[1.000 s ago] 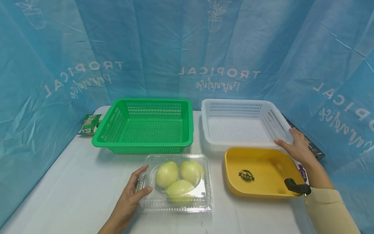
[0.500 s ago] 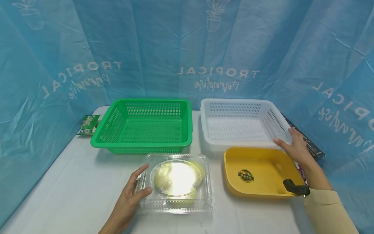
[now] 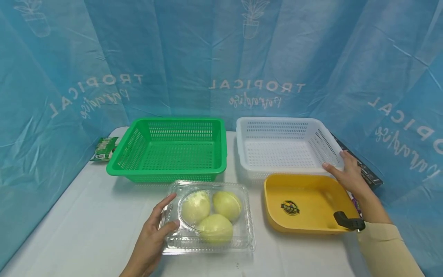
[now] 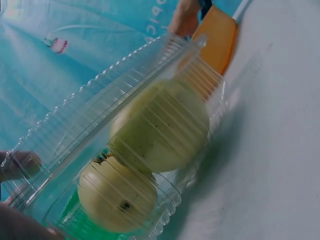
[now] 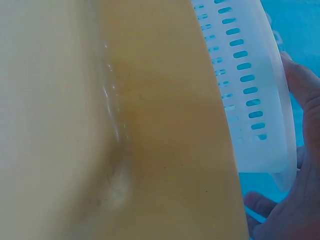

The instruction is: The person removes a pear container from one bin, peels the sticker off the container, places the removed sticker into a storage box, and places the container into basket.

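My left hand (image 3: 152,231) grips the left side of a clear plastic clamshell box (image 3: 243,219), thumb over its lid. Inside lie three round, pale yellow-green fruits (image 3: 216,229); in the left wrist view one fruit (image 4: 117,195) shows a stem and a dark spot, but their exact kind is unclear. My right hand (image 3: 349,175) holds the near right corner of a white slotted basket (image 3: 290,169), thumb at its rim. In the right wrist view the basket wall (image 5: 250,100) shows between that hand (image 5: 295,195) and a yellow tub (image 5: 170,125).
A green slotted basket (image 3: 169,169) stands behind the box. The yellow tub (image 3: 308,211), bearing a round label, sits below my right forearm. A green packet (image 3: 104,149) lies at the far left, and a dark flat box (image 3: 370,177) lies behind my right hand. Blue curtains surround the table.
The fruits have shifted inside the clear box, one now nearer its front. The box's tilt has altered slightly, and a bright glare on its lid came and went. Both hands keep their places.
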`<state>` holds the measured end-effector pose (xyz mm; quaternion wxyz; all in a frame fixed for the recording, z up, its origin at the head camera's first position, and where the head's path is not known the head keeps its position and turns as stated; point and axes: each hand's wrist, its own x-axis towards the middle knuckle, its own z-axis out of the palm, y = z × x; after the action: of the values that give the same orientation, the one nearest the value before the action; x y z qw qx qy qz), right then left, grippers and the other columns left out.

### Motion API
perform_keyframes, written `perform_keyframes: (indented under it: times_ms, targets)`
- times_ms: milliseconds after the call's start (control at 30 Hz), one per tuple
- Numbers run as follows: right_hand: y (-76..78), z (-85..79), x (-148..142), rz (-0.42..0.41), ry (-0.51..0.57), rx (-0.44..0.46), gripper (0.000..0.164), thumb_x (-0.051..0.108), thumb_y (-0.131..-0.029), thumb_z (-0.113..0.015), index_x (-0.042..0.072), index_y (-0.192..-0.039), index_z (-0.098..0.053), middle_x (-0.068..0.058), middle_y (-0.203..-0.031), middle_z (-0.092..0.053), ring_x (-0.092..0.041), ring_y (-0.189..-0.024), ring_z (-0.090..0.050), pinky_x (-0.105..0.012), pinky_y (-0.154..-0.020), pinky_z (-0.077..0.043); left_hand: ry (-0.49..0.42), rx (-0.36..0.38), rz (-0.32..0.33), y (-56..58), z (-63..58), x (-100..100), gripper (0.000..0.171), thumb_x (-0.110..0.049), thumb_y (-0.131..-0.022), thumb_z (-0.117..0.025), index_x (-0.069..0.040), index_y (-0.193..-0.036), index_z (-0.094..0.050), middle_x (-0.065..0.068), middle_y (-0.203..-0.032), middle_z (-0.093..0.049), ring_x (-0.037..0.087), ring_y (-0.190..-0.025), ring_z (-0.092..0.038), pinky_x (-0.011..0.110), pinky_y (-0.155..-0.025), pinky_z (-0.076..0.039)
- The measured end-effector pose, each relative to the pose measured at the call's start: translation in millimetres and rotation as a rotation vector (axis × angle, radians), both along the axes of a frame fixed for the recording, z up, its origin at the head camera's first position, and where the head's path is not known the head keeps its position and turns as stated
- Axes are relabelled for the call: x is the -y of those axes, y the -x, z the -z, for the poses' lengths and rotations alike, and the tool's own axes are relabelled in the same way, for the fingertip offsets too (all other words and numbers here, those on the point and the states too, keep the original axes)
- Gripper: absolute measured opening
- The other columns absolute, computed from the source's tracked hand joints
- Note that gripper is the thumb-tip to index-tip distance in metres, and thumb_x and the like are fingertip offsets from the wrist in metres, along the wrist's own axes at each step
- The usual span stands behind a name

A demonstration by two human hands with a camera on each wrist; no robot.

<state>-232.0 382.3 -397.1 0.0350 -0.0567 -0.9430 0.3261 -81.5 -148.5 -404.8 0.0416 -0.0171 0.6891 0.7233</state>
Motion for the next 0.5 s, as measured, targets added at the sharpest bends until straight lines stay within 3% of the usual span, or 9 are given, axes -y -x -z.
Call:
perform_keyframes:
  times_ms: [100, 133, 233, 333, 433, 500]
  targets:
    - [0.1, 0.7, -1, 0.001, -0.005, 0.006, 0.101, 0.055, -0.087, -0.055, 0.003, -0.151, 0.004, -0.026, -0.155, 0.016, -0.062, -0.132, 0.0, -0.081, -0.092, -0.013, -0.013, 0.007, 0.001, -1.9, -4.3, -1, 0.066, -0.006, -0.088, -0.058, -0.027, -0.145, -0.033, 0.001, -0.159, -0.004, 0.04, -0.145, 0.003, 0.059, -0.11, -0.022]
    - [0.1, 0.8, 0, 0.002, -0.006, 0.005, 0.101, 0.055, -0.087, -0.055, 0.004, -0.151, 0.003, -0.026, -0.155, 0.015, -0.061, -0.132, 0.0, -0.082, -0.092, -0.013, -0.022, 0.015, 0.003, -2.5, -5.9, 0, 0.066, -0.006, -0.088, -0.058, -0.027, -0.145, -0.033, 0.002, -0.159, -0.003, 0.04, -0.144, -0.001, 0.058, -0.109, -0.027]
    - [0.4, 1.3, 0, 0.0, -0.006, -0.008, 0.1, 0.053, -0.088, -0.056, 0.004, -0.151, 0.002, -0.026, -0.155, 0.014, -0.061, -0.132, -0.002, -0.082, -0.092, -0.013, -0.048, 0.047, 0.01, -4.6, -12.0, 1, 0.067, -0.007, -0.088, -0.057, -0.03, -0.146, -0.031, 0.005, -0.157, -0.006, 0.031, -0.137, -0.025, 0.048, -0.098, -0.045]
    - [0.6, 1.7, 1, 0.001, -0.009, -0.02, 0.099, 0.052, -0.088, -0.057, 0.003, -0.151, 0.001, -0.026, -0.155, 0.013, -0.06, -0.131, -0.004, -0.082, -0.093, -0.013, -0.095, 0.074, 0.024, -5.5, -20.3, 4, 0.066, -0.007, -0.09, -0.055, -0.031, -0.146, -0.029, 0.005, -0.154, -0.011, 0.016, -0.114, -0.049, 0.038, -0.079, -0.056]
    - [1.0, 1.6, 1, 0.001, -0.011, -0.023, 0.098, 0.051, -0.088, -0.056, 0.002, -0.151, 0.001, -0.027, -0.155, 0.012, -0.06, -0.131, -0.004, -0.082, -0.093, -0.013, -0.103, 0.068, 0.033, -5.7, -30.9, 7, 0.065, -0.008, -0.091, -0.055, -0.031, -0.146, -0.029, 0.004, -0.156, -0.006, 0.014, -0.113, -0.048, 0.035, -0.075, -0.057]
    - [1.5, 1.5, 0, 0.0, -0.012, -0.023, 0.098, 0.052, -0.088, -0.056, 0.002, -0.151, 0.0, -0.028, -0.155, 0.011, -0.06, -0.131, -0.004, -0.082, -0.093, -0.012, -0.098, 0.044, 0.04, -5.4, -38.5, 8, 0.065, -0.007, -0.091, -0.055, -0.029, -0.147, -0.028, -0.001, -0.159, 0.003, 0.02, -0.131, -0.032, 0.043, -0.091, -0.05]
